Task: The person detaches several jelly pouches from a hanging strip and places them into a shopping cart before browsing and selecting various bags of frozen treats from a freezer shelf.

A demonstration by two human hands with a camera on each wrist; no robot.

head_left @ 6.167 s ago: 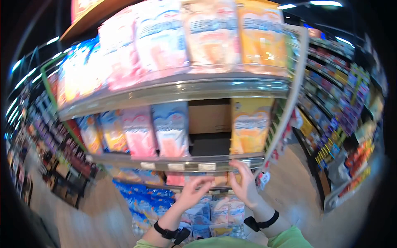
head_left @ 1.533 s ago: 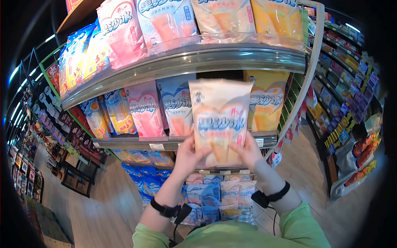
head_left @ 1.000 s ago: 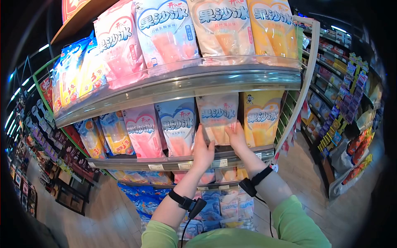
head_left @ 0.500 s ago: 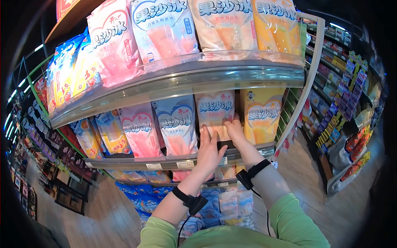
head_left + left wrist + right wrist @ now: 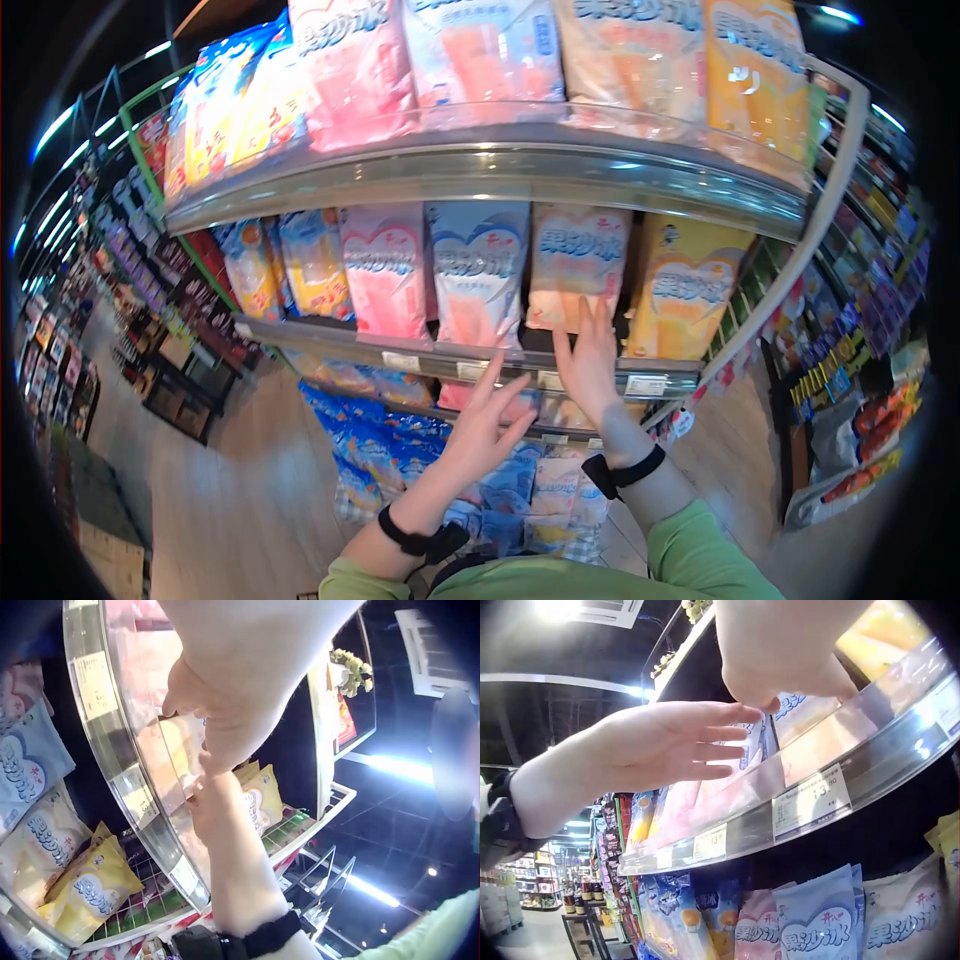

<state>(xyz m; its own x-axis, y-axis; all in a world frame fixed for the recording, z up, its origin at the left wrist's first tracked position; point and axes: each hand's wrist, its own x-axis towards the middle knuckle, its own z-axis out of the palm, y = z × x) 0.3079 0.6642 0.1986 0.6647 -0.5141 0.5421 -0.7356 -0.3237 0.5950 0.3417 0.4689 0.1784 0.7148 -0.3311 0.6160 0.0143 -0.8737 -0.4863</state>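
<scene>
A beige slush-ice bag (image 5: 578, 250) stands upright in the middle shelf row, between a blue bag (image 5: 478, 275) and a yellow bag (image 5: 690, 285). My right hand (image 5: 588, 368) has its straight fingers against the beige bag's lower front. Left of it, my left hand (image 5: 483, 428) hovers before the shelf's front edge, fingers spread, nothing held. Seen from the right wrist, the left hand (image 5: 664, 742) lies flat and extended along the shelf front. In the left wrist view, the left hand (image 5: 232, 682) partly covers the shelf behind it.
A clear front rail (image 5: 480, 175) edges the upper shelf of larger bags. Price tags (image 5: 647, 385) line the middle shelf's edge. A pink bag (image 5: 383, 275) stands farther left. Blue packs (image 5: 385, 435) sit lower down. A white frame post (image 5: 835, 190) bounds the right side.
Both hands carried the beige bag into the gap on the middle shelf. The left hand has since left it and drawn back leftward; the right fingers now lie straight on its lower front.
</scene>
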